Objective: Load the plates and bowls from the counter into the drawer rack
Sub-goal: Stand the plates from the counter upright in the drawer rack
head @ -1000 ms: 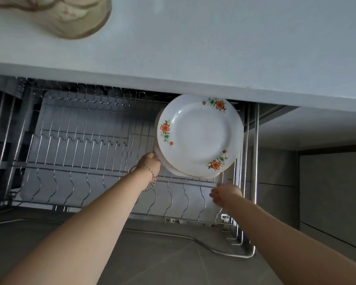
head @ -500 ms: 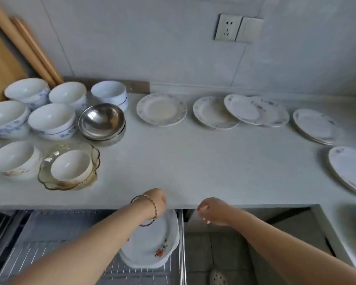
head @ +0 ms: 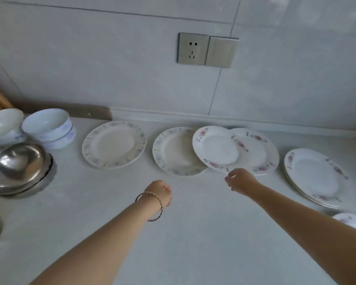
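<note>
Head view: swung up from the drawer rack to the desk [head: 193,233] within the last second. Left the orange-flowered plates racked below, now out of frame; counted that load as delivered. Carried nothing in either grip.

Found the left grip [head: 159,192] low over the desk at 6 o'clock of the blue-rimmed plate [head: 173,153], fingers loosely curled on nothing, clear of any rim, bracelet [head: 152,206] on the wrist. Found the right grip [head: 239,179] reached toward 12 o'clock, fingers loosely curled and empty, just short of the near rim of the pink-flowered plate [head: 216,149]; could not confirm contact.

Noted that plate lying across two neighbours: the blue-rimmed plate at its 9 o'clock, a matching plate [head: 259,149] at its 3 o'clock. Logged remaining stock on the desk: second blue-rimmed plate [head: 113,144] at 10 o'clock, plate stack [head: 314,175] at 3 o'clock, white bowls [head: 47,126] and steel bowl [head: 17,167] at 9 o'clock.

Judged the step in hand as the approach for the next pick, pink-flowered plate the probable target. Judged the task far from complete, most crockery not yet racked. Advised a lift straight off the overlap, to avoid dragging the plates beneath.
</note>
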A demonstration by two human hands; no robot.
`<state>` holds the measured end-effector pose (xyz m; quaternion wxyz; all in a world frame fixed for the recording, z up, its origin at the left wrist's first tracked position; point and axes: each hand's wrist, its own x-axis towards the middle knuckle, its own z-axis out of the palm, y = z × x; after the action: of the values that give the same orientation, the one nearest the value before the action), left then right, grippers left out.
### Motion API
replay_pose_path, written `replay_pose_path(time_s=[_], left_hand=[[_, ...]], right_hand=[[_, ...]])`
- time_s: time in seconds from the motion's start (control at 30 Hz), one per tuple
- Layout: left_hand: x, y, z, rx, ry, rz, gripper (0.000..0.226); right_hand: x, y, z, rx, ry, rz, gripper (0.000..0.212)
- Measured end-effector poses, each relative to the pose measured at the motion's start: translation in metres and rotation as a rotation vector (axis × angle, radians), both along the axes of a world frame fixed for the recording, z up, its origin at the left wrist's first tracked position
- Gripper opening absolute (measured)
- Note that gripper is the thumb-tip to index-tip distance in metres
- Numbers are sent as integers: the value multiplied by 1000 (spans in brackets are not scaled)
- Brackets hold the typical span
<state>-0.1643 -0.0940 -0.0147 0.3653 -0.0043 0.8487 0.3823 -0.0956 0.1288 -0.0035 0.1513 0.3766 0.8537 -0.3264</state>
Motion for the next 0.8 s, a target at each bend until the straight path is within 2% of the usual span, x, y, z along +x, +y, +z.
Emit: replay_pose_path(time_s=[0.07,0.13,0.23,0.3,0.37,0.4,0.53,0.7,0.8], left_hand=[[-11,37,-8,70,-66,135,19],[-27,72,-16,192,-139,269,38],[-52,114,-25,266,-98,434,52],[-62,134,-30,285,-122,474,52],[-67,149,-33,382,-223,489,43],[-67,153,-32,423,-258,502,41],[-66,152,-32,419,-241,460,62],[-44,98,-16,457,-245,419,45],[-20,36,-3,523,-225,378,44]], right_hand=[[-13,31,-9,-103,28,-227,17],[-23,50,-17,-307,26,-480,13],[-33,62,-32,-663,19,-687,12],[-39,64,-44,-878,151,-840,18],[-42,66,-54,-1020,296,-993,26],[-42,66,-57,-1055,334,-1024,28],[-32,64,-62,-1078,412,-1011,42],[-4,34,-47,-1136,504,-869,23],[17,-7,-29,-1144,528,-729,18]])
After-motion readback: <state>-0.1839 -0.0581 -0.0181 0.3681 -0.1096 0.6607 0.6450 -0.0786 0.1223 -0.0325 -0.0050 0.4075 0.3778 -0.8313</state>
